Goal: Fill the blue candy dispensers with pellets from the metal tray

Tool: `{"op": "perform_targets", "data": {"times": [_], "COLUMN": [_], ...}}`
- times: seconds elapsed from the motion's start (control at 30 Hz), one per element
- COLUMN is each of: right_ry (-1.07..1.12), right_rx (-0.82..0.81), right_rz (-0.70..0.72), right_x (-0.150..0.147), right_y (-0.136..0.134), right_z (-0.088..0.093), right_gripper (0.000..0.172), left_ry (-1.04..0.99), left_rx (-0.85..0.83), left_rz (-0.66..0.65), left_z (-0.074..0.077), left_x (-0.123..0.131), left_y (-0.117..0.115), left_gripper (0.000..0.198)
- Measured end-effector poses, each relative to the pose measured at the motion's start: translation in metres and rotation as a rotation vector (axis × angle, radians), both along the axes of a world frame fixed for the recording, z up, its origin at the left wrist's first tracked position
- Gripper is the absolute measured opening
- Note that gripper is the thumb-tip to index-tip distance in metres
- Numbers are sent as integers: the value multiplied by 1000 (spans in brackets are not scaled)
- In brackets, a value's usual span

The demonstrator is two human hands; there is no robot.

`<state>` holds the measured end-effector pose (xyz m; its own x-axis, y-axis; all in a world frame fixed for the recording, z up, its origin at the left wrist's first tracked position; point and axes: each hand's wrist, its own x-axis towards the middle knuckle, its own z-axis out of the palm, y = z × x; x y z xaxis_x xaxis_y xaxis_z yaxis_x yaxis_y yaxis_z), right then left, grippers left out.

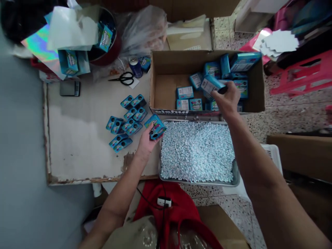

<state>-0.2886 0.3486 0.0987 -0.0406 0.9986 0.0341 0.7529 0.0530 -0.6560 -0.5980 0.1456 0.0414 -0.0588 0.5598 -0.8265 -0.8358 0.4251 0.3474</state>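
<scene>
My left hand [147,140] is closed around a small blue candy box [155,126], held above the table beside the tray's left edge. Over the cardboard box [166,83], my right hand [229,97] grips another blue candy box [211,84], its label side partly showing. Several more blue boxes lie inside that carton, some flat and some on edge. A metal tray [199,181] heaped with pale blue and white candies [197,152] sits below the carton. Left of my left hand, several blue boxes [127,122] stand in a cluster on the table.
Black scissors [126,79] and a blue can [135,67] are near the carton's left side. A dark pot [109,52] holding blue boxes, a plastic bag [145,31] and a small scale [70,89] are at the back left. A pink stool [306,74] stands right.
</scene>
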Motion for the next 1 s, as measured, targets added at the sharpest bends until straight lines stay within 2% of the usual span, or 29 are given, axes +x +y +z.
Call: {"op": "perform_targets", "data": {"times": [0.1, 0.17, 0.27, 0.33, 0.43, 0.5, 0.57, 0.67, 0.77, 0.83, 1.0], "right_ry": [159, 262, 249, 208, 166, 95, 8, -95, -178, -200, -191], "right_rx": [87, 38, -23, -46, -67, -39, 6, 7, -18, -4, 7], "right_rz": [-117, -30, 67, 97, 146, 191, 279, 508, 701, 721, 622], "right_x": [-13, -24, -35, -36, -31, -30, -34, -45, -55, -56, -51], "right_y": [-44, -77, -120, -138, -152, -157, -163, -175, -189, -197, -205], "right_z": [27, 36, 35, 29, 23, 26, 33, 45, 47, 41, 15], "right_gripper": [22, 32, 39, 39, 40, 38, 35, 36, 36, 42, 82], "left_ry": [-42, -13, 85, 158, 267, 294, 231, 95, 32, 2, 3], "left_rx": [-101, -128, -108, -102, -46, -15, -42, -104, -102, -101, -114], "left_rz": [17, -19, -95, -128, -172, -228, -276, -295, -299, -302, -325], "left_z": [1, 3, 9, 14, 21, 23, 21, 18, 17, 18, 19], "left_x": [9, 16, 27, 33, 42, 48, 56, 68, 77, 81, 83], "left_y": [-8, -12, -18, -23, -30, -33, -32, -24, -18, -16, -9], "left_gripper": [19, 18, 23, 30, 45, 48, 40, 25, 16, 13, 9]}}
